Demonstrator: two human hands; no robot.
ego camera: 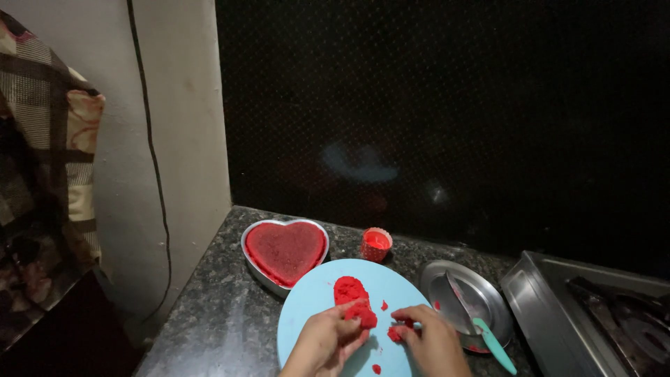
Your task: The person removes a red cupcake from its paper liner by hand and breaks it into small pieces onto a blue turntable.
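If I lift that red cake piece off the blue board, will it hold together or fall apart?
The red cake piece will probably crumble: loose crumbs already lie on the blue board. It looks soft and light, so the left hand should support it from beneath. Its rough, spongy surface seems unlikely to slip or roll.

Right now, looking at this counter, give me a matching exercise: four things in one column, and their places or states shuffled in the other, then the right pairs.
Things:
1. heart-shaped pan
2. red cupcake liner
3. knife with the teal handle
4. left hand

Places or states:
A. lying on the round metal plate
B. standing alone on the granite counter, behind the blue board
C. filled with red cake, at the back left by the wall
D. holding a chunk of red cake on the blue board

Pairs: 1-C, 2-B, 3-A, 4-D
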